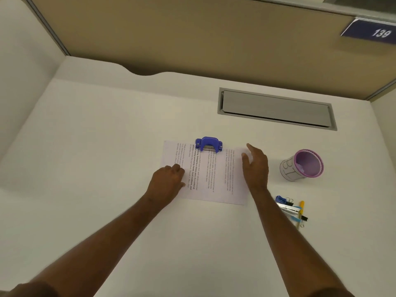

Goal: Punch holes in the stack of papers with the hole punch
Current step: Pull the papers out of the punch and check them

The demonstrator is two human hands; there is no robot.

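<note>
On the white desk, seen from the head view, one stack of papers is being kept flat, its far edge tucked under one blue hole punch at twelve o'clock, seemingly for punching. At nine o'clock of the sheets, the left hand is being pressed down with fingers curled, likely against sliding. At three o'clock, the right hand is being held with fingers straight and loosely together at the edge. One purple cup is being left aside.
</note>
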